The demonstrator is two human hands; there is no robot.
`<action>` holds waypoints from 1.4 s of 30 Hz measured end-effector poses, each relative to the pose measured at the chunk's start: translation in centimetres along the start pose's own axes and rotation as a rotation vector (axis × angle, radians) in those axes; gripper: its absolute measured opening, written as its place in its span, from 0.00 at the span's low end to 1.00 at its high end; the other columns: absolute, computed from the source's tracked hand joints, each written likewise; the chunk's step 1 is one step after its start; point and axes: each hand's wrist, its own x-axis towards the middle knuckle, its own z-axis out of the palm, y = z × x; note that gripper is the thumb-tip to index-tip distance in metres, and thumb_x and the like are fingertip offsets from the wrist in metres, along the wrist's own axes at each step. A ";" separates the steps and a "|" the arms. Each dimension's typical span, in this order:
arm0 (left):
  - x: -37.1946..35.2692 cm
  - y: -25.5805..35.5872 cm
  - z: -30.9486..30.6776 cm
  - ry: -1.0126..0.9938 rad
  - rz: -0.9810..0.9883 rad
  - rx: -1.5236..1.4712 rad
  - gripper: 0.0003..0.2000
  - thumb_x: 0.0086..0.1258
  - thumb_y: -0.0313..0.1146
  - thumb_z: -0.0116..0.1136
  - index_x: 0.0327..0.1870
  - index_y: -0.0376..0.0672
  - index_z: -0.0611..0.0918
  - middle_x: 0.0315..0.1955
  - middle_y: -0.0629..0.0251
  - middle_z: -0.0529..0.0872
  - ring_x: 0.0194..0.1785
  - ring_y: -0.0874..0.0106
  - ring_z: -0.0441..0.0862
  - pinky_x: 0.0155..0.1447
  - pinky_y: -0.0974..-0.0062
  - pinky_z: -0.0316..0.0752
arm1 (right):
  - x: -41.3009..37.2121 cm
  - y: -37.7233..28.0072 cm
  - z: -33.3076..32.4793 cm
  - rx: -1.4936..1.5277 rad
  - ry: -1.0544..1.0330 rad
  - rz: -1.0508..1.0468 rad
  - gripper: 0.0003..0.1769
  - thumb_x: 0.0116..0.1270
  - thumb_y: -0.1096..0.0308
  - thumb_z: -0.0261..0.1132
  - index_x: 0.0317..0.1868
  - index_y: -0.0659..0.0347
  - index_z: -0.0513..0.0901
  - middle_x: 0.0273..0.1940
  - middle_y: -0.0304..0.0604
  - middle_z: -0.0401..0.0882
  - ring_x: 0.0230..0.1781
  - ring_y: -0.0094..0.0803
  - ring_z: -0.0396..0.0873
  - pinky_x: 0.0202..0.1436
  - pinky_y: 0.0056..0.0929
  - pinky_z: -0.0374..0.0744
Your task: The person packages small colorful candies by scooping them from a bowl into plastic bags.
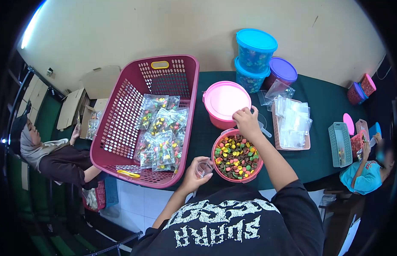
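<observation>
My left hand (194, 176) is closed around a small clear plastic cup (204, 168), which looks empty. It is just left of an open pink tub (217, 167) filled with colourful candies (237, 155) in yellow, pink, green and brown. My right hand (247, 121) reaches past that tub, its bent fingers at the edge of the pink lid (227, 100) on a second pink tub (222, 122). The lid lies over this tub's top. Part of its near rim is hidden under my fingers. Beside my right wrist, a clear plastic utensil handle (265, 132) shows.
A maroon basket (106, 141) at left holds several filled clear packets (162, 128). On the right, a pink tray (293, 148) carries clear bags (293, 121). Blue tubs (254, 59) and a purple-lidded tub (283, 70) stand behind. Co-workers sit left (57, 160) and right (361, 176).
</observation>
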 end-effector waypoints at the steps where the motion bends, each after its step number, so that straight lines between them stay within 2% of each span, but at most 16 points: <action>1: -0.1 -0.1 -0.2 -0.003 -0.006 -0.004 0.28 0.60 0.19 0.61 0.62 0.41 0.65 0.52 0.59 0.76 0.54 0.73 0.75 0.62 0.71 0.71 | -1.0 -0.4 -1.2 0.016 0.020 -0.021 0.05 0.60 0.66 0.63 0.37 0.52 0.80 0.40 0.31 0.79 0.49 0.33 0.73 0.63 0.60 0.60; 4: 0.3 -0.4 -0.5 0.030 -0.016 0.004 0.28 0.61 0.19 0.60 0.62 0.41 0.65 0.52 0.58 0.76 0.54 0.72 0.75 0.61 0.70 0.71 | -5.3 -1.5 -4.5 0.028 0.001 -0.067 0.05 0.60 0.66 0.63 0.37 0.52 0.80 0.40 0.32 0.78 0.49 0.33 0.73 0.65 0.61 0.57; 8: 1.3 0.2 0.2 0.029 0.001 -0.038 0.27 0.61 0.19 0.61 0.61 0.39 0.65 0.51 0.60 0.76 0.50 0.75 0.74 0.58 0.73 0.70 | -12.3 -4.4 -8.0 0.100 -0.127 0.014 0.07 0.58 0.65 0.66 0.36 0.52 0.79 0.39 0.31 0.78 0.49 0.32 0.74 0.67 0.60 0.53; 10: 2.1 0.2 0.5 0.017 0.003 -0.039 0.27 0.61 0.19 0.61 0.61 0.39 0.65 0.51 0.60 0.76 0.50 0.75 0.74 0.58 0.73 0.70 | -14.7 -5.9 -8.8 0.152 -0.145 0.047 0.08 0.57 0.65 0.67 0.36 0.52 0.79 0.39 0.30 0.79 0.48 0.32 0.74 0.68 0.59 0.52; 13: 3.2 0.0 1.0 -0.010 0.105 -0.093 0.28 0.60 0.19 0.62 0.61 0.38 0.66 0.51 0.59 0.76 0.50 0.75 0.74 0.57 0.74 0.71 | -16.4 -7.0 -8.4 0.233 -0.164 0.044 0.07 0.58 0.66 0.66 0.37 0.53 0.79 0.42 0.31 0.80 0.49 0.30 0.75 0.68 0.59 0.54; 19: 4.0 0.6 1.4 -0.005 0.119 -0.079 0.28 0.59 0.19 0.62 0.61 0.39 0.66 0.51 0.58 0.76 0.49 0.75 0.74 0.56 0.74 0.70 | -16.0 -8.0 -7.9 0.407 -0.231 -0.045 0.09 0.60 0.69 0.63 0.41 0.56 0.78 0.45 0.36 0.80 0.53 0.32 0.75 0.68 0.45 0.64; 26: 3.7 0.4 1.0 0.030 0.108 -0.098 0.28 0.59 0.20 0.62 0.62 0.39 0.66 0.51 0.58 0.76 0.49 0.75 0.74 0.57 0.74 0.69 | -16.3 -6.3 -9.8 0.407 -0.282 -0.051 0.10 0.60 0.64 0.66 0.39 0.57 0.78 0.45 0.38 0.79 0.52 0.33 0.75 0.68 0.47 0.64; 29: 3.5 0.3 1.1 0.050 0.107 -0.100 0.28 0.59 0.20 0.63 0.61 0.39 0.67 0.51 0.59 0.76 0.49 0.75 0.74 0.57 0.74 0.69 | -16.2 -5.0 -9.9 0.397 -0.284 -0.034 0.13 0.57 0.60 0.69 0.34 0.59 0.77 0.42 0.42 0.79 0.50 0.39 0.76 0.69 0.47 0.64; 35: 2.9 1.4 2.3 0.046 0.146 -0.153 0.30 0.60 0.22 0.63 0.62 0.39 0.61 0.56 0.51 0.75 0.55 0.68 0.76 0.60 0.68 0.70 | -15.1 -3.3 -7.8 0.490 -0.278 -0.107 0.12 0.56 0.63 0.69 0.30 0.59 0.75 0.40 0.43 0.77 0.48 0.41 0.75 0.67 0.45 0.67; 37: 2.8 1.9 2.7 -0.022 0.252 -0.183 0.29 0.64 0.26 0.61 0.61 0.40 0.57 0.59 0.46 0.73 0.60 0.62 0.75 0.62 0.65 0.70 | -14.1 -2.7 -8.2 0.499 -0.279 -0.088 0.11 0.56 0.63 0.68 0.32 0.60 0.76 0.41 0.44 0.78 0.49 0.42 0.75 0.66 0.44 0.67; 38: 2.8 2.5 3.1 -0.011 0.257 -0.181 0.29 0.64 0.26 0.61 0.61 0.40 0.57 0.59 0.46 0.73 0.60 0.62 0.75 0.62 0.65 0.70 | -13.7 -2.5 -8.6 0.503 -0.278 -0.059 0.11 0.56 0.64 0.68 0.34 0.60 0.77 0.42 0.44 0.78 0.49 0.43 0.75 0.66 0.42 0.68; 39: 2.9 3.4 3.7 -0.044 0.264 -0.161 0.28 0.66 0.34 0.59 0.63 0.41 0.59 0.59 0.46 0.72 0.60 0.61 0.74 0.63 0.62 0.69 | -13.2 -2.7 -9.1 0.506 -0.280 -0.073 0.11 0.56 0.64 0.68 0.34 0.60 0.77 0.42 0.44 0.78 0.49 0.43 0.75 0.66 0.42 0.68; 40: 3.0 4.3 4.2 -0.076 0.269 -0.140 0.27 0.69 0.41 0.58 0.64 0.42 0.61 0.60 0.45 0.71 0.60 0.60 0.73 0.64 0.59 0.68 | -12.5 -3.4 -9.8 0.693 -0.210 0.047 0.13 0.56 0.64 0.69 0.38 0.61 0.78 0.43 0.45 0.78 0.51 0.42 0.75 0.65 0.41 0.68; 41: 3.3 5.2 4.8 -0.062 0.268 -0.138 0.27 0.69 0.41 0.58 0.64 0.42 0.61 0.60 0.45 0.71 0.60 0.60 0.73 0.64 0.59 0.68 | -12.1 -4.2 -10.5 0.879 -0.142 0.175 0.15 0.56 0.64 0.69 0.41 0.61 0.78 0.45 0.45 0.78 0.53 0.42 0.75 0.64 0.40 0.69; 42: 3.8 6.1 5.4 -0.132 0.314 -0.008 0.26 0.71 0.46 0.53 0.63 0.42 0.65 0.59 0.47 0.71 0.61 0.60 0.72 0.65 0.60 0.66 | -11.6 -4.9 -11.6 0.887 -0.148 0.170 0.15 0.56 0.64 0.69 0.41 0.61 0.78 0.45 0.45 0.78 0.53 0.42 0.75 0.64 0.40 0.69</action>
